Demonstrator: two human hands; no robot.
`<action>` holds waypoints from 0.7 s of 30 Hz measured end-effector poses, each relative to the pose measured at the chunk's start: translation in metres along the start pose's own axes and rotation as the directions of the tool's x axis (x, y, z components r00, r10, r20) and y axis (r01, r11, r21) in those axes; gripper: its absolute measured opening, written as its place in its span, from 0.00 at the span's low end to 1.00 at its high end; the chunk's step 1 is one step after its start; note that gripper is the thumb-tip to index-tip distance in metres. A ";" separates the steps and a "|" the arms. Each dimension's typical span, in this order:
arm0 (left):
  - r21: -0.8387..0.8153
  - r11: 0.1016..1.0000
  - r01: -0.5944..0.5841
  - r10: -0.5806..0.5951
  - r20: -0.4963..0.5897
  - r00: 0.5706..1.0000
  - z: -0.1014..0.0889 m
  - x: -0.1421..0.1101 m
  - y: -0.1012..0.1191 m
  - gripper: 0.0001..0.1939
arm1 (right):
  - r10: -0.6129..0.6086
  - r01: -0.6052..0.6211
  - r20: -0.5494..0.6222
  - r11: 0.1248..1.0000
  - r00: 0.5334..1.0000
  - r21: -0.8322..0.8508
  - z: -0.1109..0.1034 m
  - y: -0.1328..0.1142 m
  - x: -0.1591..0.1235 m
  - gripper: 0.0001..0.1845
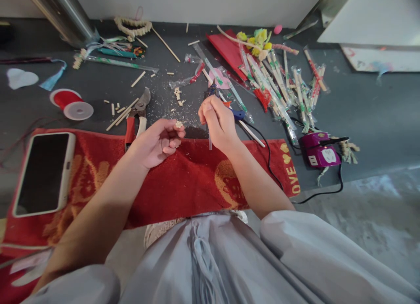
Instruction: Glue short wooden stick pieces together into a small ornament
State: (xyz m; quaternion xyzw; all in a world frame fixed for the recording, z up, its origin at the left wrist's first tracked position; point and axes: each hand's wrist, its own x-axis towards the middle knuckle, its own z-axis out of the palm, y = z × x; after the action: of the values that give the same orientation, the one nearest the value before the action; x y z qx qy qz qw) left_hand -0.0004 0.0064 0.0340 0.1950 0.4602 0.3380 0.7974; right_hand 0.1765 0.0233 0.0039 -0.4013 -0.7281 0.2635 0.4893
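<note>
My left hand [159, 143] has its fingers curled, holding a small cream flower-like cluster [179, 124] between the thumb and fingertips. My right hand [219, 122] is closed in a pinch to its right; what the fingers hold is hidden. Behind and beside that hand lies a glue gun with a blue handle [237, 114], its body mostly covered. A thin clear stick [210, 143] shows below the right hand. Cream bits [177, 93] and crumbs are scattered on the dark table beyond the hands. Red-handled pruning shears [142, 103] rest by my left wrist.
A red towel [183, 186] runs along the front edge, bearing a phone [44, 172] at left. Beyond are a red ribbon spool [70, 103], wrapped sticks [272, 92], yellow flowers [259, 40] and a red sheet [226, 50]. A purple power block [319, 150] with cables sits right.
</note>
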 end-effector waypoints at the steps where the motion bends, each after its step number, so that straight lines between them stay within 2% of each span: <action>1: -0.002 1.000 -0.001 0.001 0.006 1.000 0.000 0.000 0.000 0.08 | -0.009 0.009 0.005 1.000 1.000 -0.007 0.000 0.000 0.000 0.21; 7: -0.027 1.000 -0.012 0.013 0.009 1.000 -0.002 0.000 0.000 0.07 | -0.077 0.078 0.011 0.996 0.997 -0.041 0.003 0.002 0.002 0.16; 11: -0.048 0.998 -0.042 0.041 -0.021 0.999 -0.001 0.001 0.001 0.07 | -0.117 0.117 0.029 0.993 0.993 0.000 0.006 0.002 0.002 0.11; 16: -0.061 0.995 -0.077 0.072 -0.075 0.995 0.002 0.002 0.000 0.10 | -0.150 0.152 0.058 0.988 0.987 -0.037 0.008 0.001 0.001 0.11; 21: 0.003 0.985 -0.174 0.173 -0.057 0.983 0.001 0.003 -0.005 0.06 | -0.215 0.214 0.006 0.969 0.977 -0.125 0.010 0.004 0.000 0.10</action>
State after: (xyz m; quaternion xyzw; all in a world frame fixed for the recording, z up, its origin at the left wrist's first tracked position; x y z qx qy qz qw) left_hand 0.0029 0.0055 0.0295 0.2240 0.4638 0.4120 0.7516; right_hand 0.1688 0.0252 -0.0033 -0.3512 -0.7805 0.1613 0.4913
